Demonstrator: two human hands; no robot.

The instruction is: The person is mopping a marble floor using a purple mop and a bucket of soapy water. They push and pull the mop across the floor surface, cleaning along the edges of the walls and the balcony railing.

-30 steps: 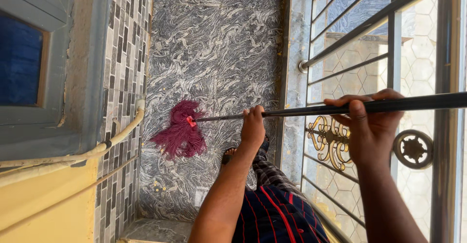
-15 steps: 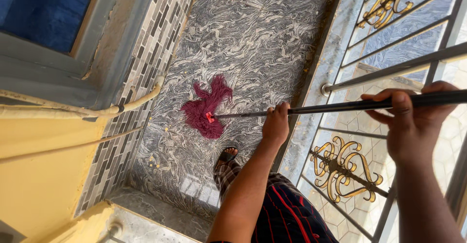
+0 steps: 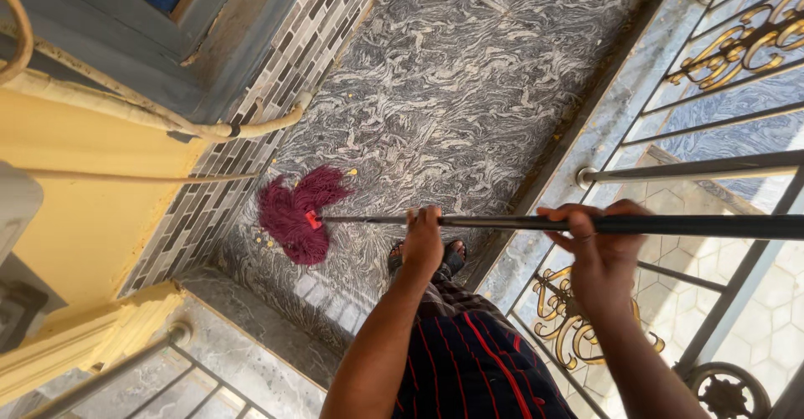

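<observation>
Since the earlier frame, mop head has shifted toward the tiled wall base. Left hand grips the dark metal mop handle lower down; right hand is wrapped around it higher up, beside the gilded railing. Maroon strings fan over veined grey marble floor; a sandalled foot stands just behind.

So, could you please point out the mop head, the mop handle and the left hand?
mop head (image 3: 293, 214), head view, middle of the maroon strands.
mop handle (image 3: 502, 221), head view, dark shaft between the hands.
left hand (image 3: 423, 243), head view, back of the hand.
</observation>
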